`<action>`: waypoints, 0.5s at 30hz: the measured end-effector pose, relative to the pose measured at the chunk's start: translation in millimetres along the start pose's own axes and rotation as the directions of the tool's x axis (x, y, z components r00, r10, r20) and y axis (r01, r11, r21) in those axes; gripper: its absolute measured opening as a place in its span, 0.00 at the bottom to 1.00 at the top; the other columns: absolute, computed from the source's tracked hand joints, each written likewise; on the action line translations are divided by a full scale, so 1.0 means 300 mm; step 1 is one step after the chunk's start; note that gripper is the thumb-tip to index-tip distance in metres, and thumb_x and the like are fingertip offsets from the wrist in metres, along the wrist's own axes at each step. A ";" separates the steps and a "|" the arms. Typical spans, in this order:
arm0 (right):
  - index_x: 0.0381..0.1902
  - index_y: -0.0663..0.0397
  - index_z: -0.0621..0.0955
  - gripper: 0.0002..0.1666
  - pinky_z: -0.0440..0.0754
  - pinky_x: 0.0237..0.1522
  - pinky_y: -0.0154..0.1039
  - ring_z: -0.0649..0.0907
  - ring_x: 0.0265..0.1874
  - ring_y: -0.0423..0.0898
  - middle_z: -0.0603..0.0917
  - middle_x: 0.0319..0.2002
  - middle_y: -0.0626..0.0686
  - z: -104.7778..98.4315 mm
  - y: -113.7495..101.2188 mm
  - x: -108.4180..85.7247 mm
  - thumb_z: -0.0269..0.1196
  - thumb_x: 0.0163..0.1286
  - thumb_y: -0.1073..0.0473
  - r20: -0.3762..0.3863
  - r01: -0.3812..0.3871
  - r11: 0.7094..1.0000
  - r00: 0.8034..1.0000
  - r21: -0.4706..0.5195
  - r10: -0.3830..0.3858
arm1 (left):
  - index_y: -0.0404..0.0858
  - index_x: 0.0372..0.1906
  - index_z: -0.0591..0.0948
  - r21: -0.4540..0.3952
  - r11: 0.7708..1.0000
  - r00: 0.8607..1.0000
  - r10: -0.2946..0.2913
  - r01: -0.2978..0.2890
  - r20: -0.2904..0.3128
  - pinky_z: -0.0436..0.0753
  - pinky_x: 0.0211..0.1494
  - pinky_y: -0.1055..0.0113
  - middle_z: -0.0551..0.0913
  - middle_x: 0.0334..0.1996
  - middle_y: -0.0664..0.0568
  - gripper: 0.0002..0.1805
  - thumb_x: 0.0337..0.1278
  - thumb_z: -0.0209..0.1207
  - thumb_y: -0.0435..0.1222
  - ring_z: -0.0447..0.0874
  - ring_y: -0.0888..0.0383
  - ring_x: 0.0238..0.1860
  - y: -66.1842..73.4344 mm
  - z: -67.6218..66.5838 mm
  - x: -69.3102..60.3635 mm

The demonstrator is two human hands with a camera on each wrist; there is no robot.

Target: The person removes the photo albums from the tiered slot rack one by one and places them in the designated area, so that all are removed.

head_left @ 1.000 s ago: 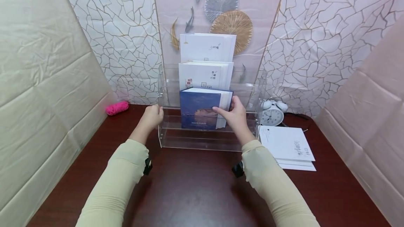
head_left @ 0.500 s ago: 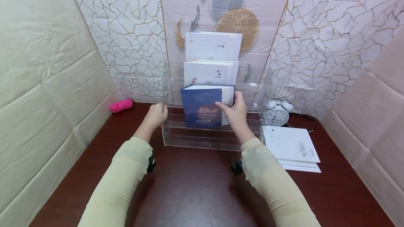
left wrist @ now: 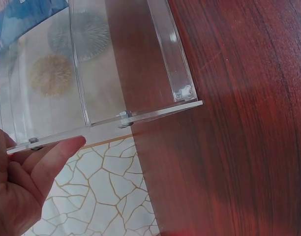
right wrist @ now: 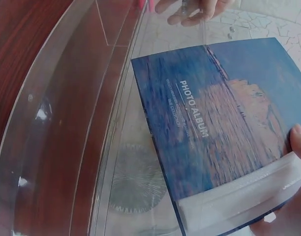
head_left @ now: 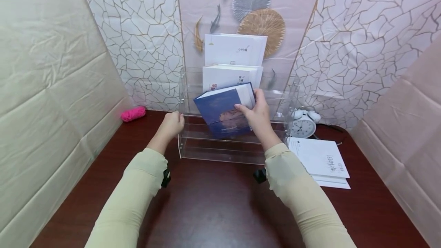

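Observation:
A clear acrylic rack (head_left: pixel 224 155) with stepped tiers stands at the back of the table. My right hand (head_left: pixel 259 116) grips the right edge of a blue photo album (head_left: pixel 224 110), thumb on its front cover; the album tilts in the front tier. Behind it, a white book (head_left: pixel 220 75) and a taller white book (head_left: pixel 234 49) stand upright. My left hand (head_left: pixel 170 125) grips the rack's left side panel. In the left wrist view, the fingers of that hand (left wrist: pixel 30 182) lie along the clear panel's edge (left wrist: pixel 106 122).
At the right of the rack stand a white alarm clock (head_left: pixel 303 125) and, in front of it, stacked white books (head_left: pixel 318 156) lying flat. A pink bundle (head_left: pixel 133 114) lies at the back left. A patterned backdrop (head_left: pixel 148 41) hangs behind the rack.
The blue album has gone from upright to tilted, its right side raised, with my right hand lifted along with it. My left hand keeps its hold on the rack. The head view has shifted slightly.

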State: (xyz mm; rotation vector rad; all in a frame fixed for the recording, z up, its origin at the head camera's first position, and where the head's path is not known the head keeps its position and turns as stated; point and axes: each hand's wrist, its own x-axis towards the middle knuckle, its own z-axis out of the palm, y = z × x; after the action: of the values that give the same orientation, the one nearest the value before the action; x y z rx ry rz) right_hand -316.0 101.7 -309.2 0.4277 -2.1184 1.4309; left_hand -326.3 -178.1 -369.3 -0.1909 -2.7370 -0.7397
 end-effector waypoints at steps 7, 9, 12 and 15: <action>0.49 0.66 0.66 0.31 0.74 0.43 0.45 0.76 0.39 0.52 0.77 0.42 0.62 -0.022 0.008 -0.005 0.71 0.52 0.68 -0.005 -0.020 0.996 1.000 0.090 0.021 | 0.26 0.30 0.74 -0.004 1.000 0.999 -0.018 0.018 0.031 0.78 0.37 0.53 0.77 0.25 0.35 0.16 0.67 0.42 0.34 0.79 0.41 0.30 0.007 0.000 -0.005; 0.49 0.67 0.66 0.31 0.74 0.43 0.45 0.76 0.39 0.51 0.77 0.42 0.62 -0.035 0.009 -0.003 0.71 0.52 0.69 -0.008 -0.023 0.993 1.000 0.118 0.024 | 0.27 0.30 0.74 -0.005 1.000 0.999 -0.017 0.017 0.035 0.78 0.37 0.53 0.77 0.26 0.35 0.16 0.68 0.42 0.34 0.79 0.41 0.30 0.009 0.001 -0.004; 0.49 0.66 0.65 0.31 0.74 0.42 0.42 0.76 0.38 0.49 0.77 0.41 0.61 -0.055 0.009 0.004 0.71 0.53 0.69 -0.016 -0.020 0.988 1.000 0.151 0.023 | 0.27 0.29 0.74 0.004 1.000 1.000 -0.004 0.003 0.022 0.78 0.38 0.52 0.77 0.25 0.35 0.16 0.67 0.43 0.34 0.79 0.40 0.32 0.008 0.001 -0.003; 0.48 0.65 0.66 0.29 0.74 0.40 0.38 0.76 0.38 0.46 0.77 0.40 0.58 -0.075 0.011 0.014 0.70 0.53 0.68 -0.033 -0.026 0.978 0.999 0.208 0.033 | 0.27 0.28 0.73 0.010 1.000 1.000 0.006 -0.006 0.006 0.77 0.40 0.50 0.77 0.25 0.34 0.15 0.67 0.43 0.33 0.79 0.38 0.34 0.002 -0.004 -0.003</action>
State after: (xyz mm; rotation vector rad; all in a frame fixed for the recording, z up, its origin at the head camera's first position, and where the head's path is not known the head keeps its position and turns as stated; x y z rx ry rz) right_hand -315.2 123.8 -302.6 0.4470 -1.9622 1.6720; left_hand -325.0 -178.2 -368.2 -0.1993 -2.7442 -0.7250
